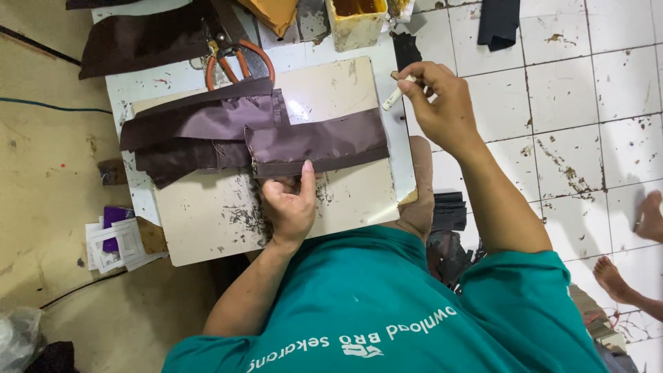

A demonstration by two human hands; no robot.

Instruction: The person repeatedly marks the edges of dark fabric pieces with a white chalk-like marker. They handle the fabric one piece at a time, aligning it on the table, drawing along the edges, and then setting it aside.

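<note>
A brown fabric piece (314, 144) lies flat on a stained cream work board (214, 214). My left hand (290, 202) presses its near edge down with the thumb, the other fingers curled. More folded brown fabric (197, 128) overlaps it on the left. My right hand (438, 100) is raised beside the board's right edge and pinches a small white stick (394, 99) that looks like a brush handle or chalk.
Orange-handled scissors (238, 62) lie at the board's far edge. A yellow tub (356, 24) stands at the top beside dark cloth pieces (497, 24). Paper scraps (114, 242) lie at left. Another person's bare feet (632, 266) rest on the white tiled floor at right.
</note>
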